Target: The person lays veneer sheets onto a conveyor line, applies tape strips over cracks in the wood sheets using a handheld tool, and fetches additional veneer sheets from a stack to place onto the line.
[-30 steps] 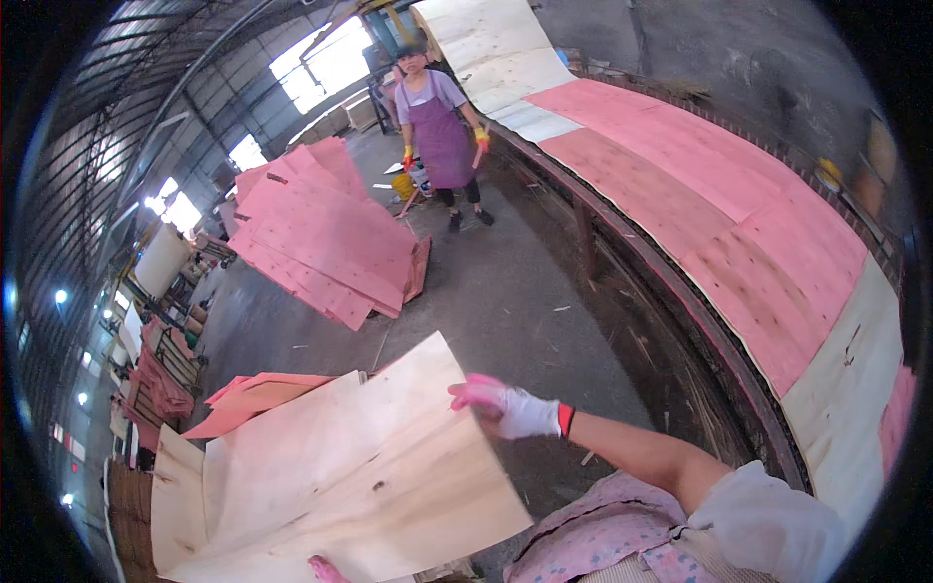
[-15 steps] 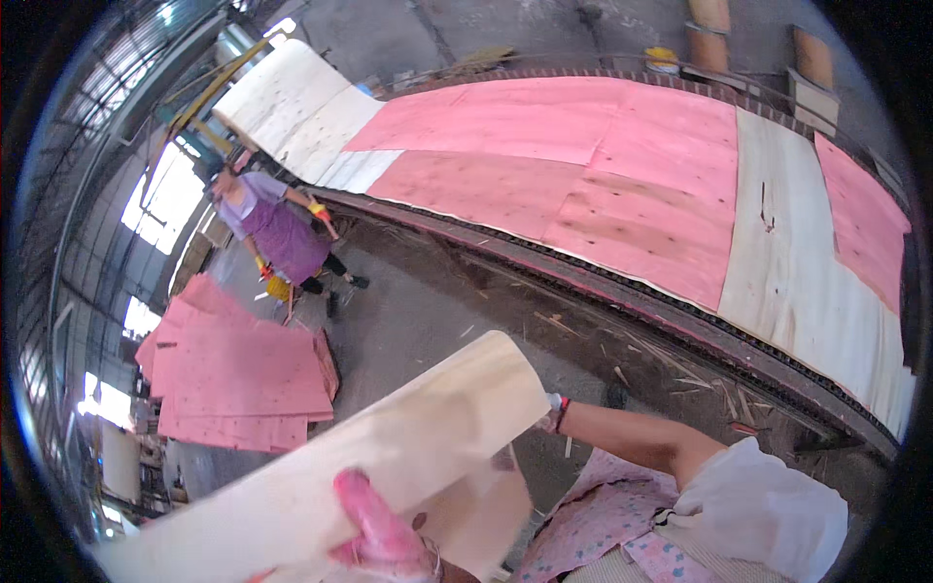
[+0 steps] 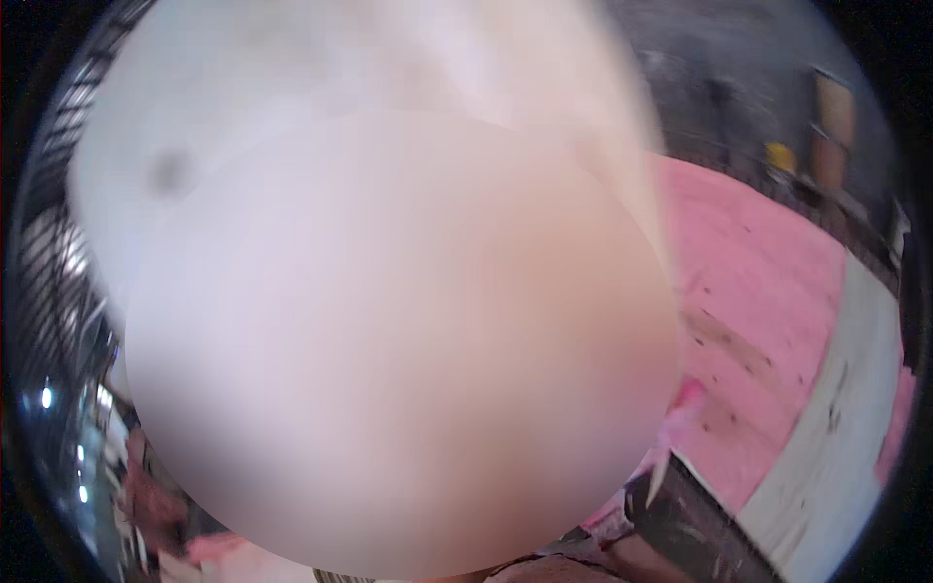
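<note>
A large pale wood veneer sheet [image 3: 350,58] is raised right in front of me and covers most of the view, badly blurred. Past its right edge a smeared pink glove [image 3: 686,403] shows, seemingly on my right hand. Motion blurs its fingers, so their grip on the sheet cannot be made out. My left hand is out of sight, possibly behind the veneer.
To the right, pink sheets [image 3: 753,291] and a pale sheet [image 3: 836,408] lie on a long table, whose dark edge [image 3: 705,515] runs near me. A yellow container [image 3: 780,156] stands beyond. Reddish sheets [image 3: 155,496] show at lower left.
The veneer sheet has come up from low in front of me to fill the view. It now hides the co-worker and much of the table. My left hand has gone from sight.
</note>
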`<move>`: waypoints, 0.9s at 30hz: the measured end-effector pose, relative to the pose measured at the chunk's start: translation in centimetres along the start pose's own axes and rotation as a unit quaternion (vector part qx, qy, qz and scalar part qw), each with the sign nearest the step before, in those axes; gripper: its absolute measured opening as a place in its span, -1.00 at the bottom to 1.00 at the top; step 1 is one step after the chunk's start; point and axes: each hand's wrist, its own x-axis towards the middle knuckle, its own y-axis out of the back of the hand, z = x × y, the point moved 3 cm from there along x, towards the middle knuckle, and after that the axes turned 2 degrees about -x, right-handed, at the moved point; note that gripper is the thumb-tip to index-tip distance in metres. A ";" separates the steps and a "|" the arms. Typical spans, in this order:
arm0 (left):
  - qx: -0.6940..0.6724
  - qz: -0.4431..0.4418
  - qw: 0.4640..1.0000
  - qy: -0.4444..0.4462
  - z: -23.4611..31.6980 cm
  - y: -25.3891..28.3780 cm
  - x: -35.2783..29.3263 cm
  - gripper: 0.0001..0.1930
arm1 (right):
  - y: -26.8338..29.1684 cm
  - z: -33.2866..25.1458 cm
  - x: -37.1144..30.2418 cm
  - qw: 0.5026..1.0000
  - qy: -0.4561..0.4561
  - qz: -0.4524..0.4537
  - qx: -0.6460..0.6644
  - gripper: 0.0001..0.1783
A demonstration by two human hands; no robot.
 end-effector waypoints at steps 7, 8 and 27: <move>-0.323 -0.206 0.917 0.111 -1.3 -12.1 4.3 -0.19 | 0.2 -4.3 3.1 0.998 0.030 0.041 -0.036 -0.90; -0.483 -0.179 0.854 0.075 -1.6 -13.7 3.6 -0.16 | 0.5 -4.9 2.8 0.997 0.034 0.056 -0.037 -0.90; -0.308 -0.016 0.762 0.569 -51.4 1.2 -19.2 -0.58 | 11.5 -11.7 7.2 0.820 0.094 0.462 0.324 -0.79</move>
